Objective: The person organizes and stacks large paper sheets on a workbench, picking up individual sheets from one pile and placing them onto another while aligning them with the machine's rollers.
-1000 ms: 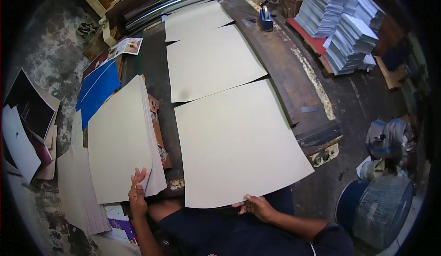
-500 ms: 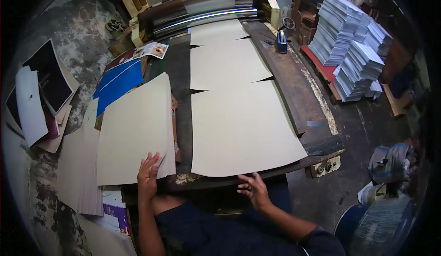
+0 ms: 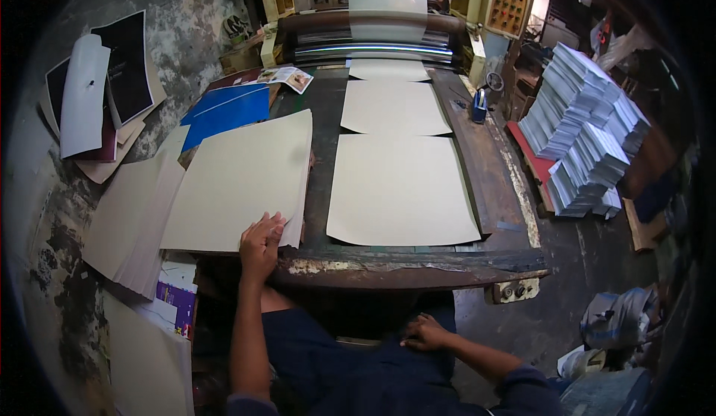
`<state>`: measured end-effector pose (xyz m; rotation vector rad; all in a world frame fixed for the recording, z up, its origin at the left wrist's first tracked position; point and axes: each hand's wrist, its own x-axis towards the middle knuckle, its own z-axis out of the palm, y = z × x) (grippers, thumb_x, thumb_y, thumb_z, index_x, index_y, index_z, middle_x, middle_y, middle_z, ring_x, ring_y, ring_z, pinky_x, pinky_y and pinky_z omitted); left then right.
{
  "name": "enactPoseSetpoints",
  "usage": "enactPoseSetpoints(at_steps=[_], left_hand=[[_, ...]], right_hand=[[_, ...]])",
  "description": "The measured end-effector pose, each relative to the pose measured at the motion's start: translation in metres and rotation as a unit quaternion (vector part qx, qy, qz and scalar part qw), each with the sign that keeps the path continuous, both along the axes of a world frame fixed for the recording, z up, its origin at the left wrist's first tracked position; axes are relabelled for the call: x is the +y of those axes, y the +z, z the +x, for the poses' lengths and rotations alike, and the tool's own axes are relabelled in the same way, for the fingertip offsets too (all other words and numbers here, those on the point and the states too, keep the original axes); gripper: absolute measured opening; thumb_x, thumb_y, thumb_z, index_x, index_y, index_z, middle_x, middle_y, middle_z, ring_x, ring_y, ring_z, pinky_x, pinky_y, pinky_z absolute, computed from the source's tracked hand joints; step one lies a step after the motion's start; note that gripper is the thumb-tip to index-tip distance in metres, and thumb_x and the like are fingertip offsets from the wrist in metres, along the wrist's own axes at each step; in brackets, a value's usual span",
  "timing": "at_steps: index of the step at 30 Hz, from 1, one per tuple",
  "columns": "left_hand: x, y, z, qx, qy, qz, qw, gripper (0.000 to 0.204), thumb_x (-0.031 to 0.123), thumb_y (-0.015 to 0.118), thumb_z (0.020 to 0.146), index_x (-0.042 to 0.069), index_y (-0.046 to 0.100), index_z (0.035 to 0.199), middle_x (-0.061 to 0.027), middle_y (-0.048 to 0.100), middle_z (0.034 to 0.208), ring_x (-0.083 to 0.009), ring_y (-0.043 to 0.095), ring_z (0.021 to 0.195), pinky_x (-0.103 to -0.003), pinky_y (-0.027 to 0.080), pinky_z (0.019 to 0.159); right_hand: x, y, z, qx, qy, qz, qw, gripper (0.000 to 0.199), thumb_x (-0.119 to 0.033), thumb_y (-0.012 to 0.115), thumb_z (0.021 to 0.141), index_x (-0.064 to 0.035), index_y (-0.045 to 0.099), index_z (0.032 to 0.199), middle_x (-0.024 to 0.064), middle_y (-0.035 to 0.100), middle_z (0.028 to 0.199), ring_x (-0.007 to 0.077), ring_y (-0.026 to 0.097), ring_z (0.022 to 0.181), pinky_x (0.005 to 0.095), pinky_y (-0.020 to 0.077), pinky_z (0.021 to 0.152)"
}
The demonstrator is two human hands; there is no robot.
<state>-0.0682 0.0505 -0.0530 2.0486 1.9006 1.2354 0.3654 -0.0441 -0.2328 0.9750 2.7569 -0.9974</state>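
Observation:
My left hand [image 3: 262,243] lies on the near edge of a stack of large cream sheets [image 3: 239,181], close to its right corner, fingers stretched over the top sheet. No sheet is visibly lifted by it. My right hand [image 3: 426,334] rests loosely on my lap below the table edge, holding nothing, its fingers slightly bent. To the right of the stack, a cream sheet [image 3: 403,188] lies on the dark machine table, in line with another cream sheet [image 3: 395,108] farther up and a third reaching the rollers.
Metal rollers [image 3: 373,52] cross the table's far end. A blue tape dispenser [image 3: 479,107] stands on the right side rail. Blue sheets [image 3: 231,110] lie beyond the cream stack. White paper piles [image 3: 570,106] stand at right; a worn wooden-looking table edge [image 3: 403,267] is near me.
The nearest cream sheet has moved away from me toward the rollers. My right hand has dropped from the table edge to my lap; my left stays at the stack. The view has shifted.

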Motion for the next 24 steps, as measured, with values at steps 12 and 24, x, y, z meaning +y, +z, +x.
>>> enactPoseSetpoints(at_steps=[12,24], left_hand=[[-0.006,0.004,0.003,0.013,-0.006,-0.064,0.998,0.039,0.040,0.055,0.097,0.010,0.068,0.118,-0.0114,0.064,0.126,-0.0342,0.048,0.132,-0.049,0.028,0.112],[-0.008,0.024,0.005,-0.417,0.085,0.047,0.904,0.036,0.030,0.056,0.100,-0.002,0.066,0.111,-0.0099,0.068,0.107,-0.0181,0.060,0.103,-0.033,0.045,0.096]], right_hand=[[0.016,-0.002,0.023,0.070,-0.080,0.047,0.993,0.028,-0.038,0.069,0.086,-0.0101,0.072,0.089,0.0082,0.068,0.088,0.0319,0.060,0.094,0.0471,0.0470,0.080],[-0.015,0.045,-0.106,0.147,0.052,-0.050,0.987,0.050,-0.052,0.062,0.089,-0.0051,0.068,0.107,0.0168,0.066,0.102,0.0344,0.060,0.100,0.0438,0.0484,0.088]])
